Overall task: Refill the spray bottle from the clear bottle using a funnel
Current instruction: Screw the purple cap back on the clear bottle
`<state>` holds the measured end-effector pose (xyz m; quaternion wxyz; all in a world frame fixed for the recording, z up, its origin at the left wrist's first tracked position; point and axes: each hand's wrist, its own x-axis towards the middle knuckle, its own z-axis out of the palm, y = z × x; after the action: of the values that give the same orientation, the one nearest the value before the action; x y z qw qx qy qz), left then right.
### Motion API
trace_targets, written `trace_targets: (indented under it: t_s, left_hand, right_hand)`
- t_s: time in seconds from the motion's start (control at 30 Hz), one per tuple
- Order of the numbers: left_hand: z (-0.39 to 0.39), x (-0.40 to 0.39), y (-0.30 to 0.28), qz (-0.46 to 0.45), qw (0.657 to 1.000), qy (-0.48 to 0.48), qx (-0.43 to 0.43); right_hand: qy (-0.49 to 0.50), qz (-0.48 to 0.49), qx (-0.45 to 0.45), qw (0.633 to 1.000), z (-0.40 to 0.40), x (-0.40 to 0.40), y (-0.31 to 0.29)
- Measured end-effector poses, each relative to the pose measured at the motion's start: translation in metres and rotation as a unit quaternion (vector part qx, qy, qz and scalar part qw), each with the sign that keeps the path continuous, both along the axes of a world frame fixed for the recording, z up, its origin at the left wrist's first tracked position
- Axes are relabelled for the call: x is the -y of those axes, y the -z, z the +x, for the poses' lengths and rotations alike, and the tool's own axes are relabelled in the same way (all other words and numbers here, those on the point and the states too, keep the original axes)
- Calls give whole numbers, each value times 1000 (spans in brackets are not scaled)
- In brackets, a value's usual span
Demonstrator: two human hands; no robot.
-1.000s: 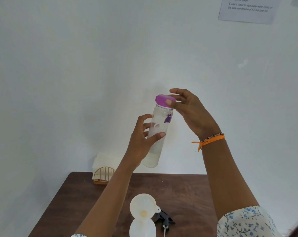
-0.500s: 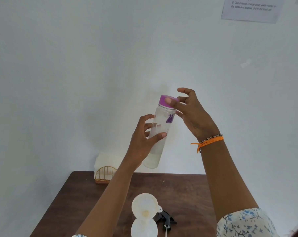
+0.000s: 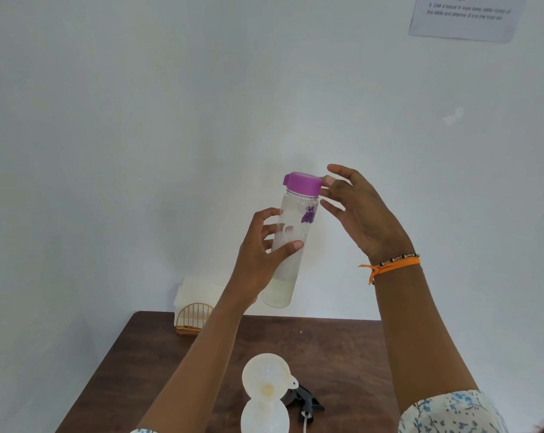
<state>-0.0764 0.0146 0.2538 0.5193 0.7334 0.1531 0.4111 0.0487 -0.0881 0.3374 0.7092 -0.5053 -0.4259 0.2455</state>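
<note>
My left hand (image 3: 261, 254) grips the clear bottle (image 3: 291, 245) around its middle and holds it nearly upright in the air above the table. A little pale liquid sits in its bottom. Its purple cap (image 3: 301, 182) is on. My right hand (image 3: 358, 214) is at the cap's right side with fingers spread, one fingertip touching the cap's edge. Below, a white funnel (image 3: 266, 376) stands in the neck of the white spray bottle (image 3: 264, 417) at the table's near edge. The black spray head (image 3: 301, 401) lies beside it on the right.
The brown table (image 3: 342, 354) stands against a white wall. A gold wire holder with white napkins (image 3: 192, 307) sits at its far left corner. A printed sheet (image 3: 464, 14) hangs on the wall at the upper right.
My right hand has let go of the purple cap and its fingers have spread beside it. The bottle stays in my left hand, a little more upright.
</note>
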Motion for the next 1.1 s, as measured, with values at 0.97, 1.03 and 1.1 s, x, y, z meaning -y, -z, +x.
trace_targets:
  t_s: [0.97,1.03,1.1]
  left_hand:
    - [-8,8,-3,-60,988,140,-30]
    - [-8,10,-3,-74,977,188,-63]
    - [-5,11,-1,-65,973,202,-88]
  right_hand:
    - [-84,24,88,992,-12,-4,-1]
    - [-85,20,87,992,-12,-7,4]
    - [-77,10,94,993,-9,-9,10]
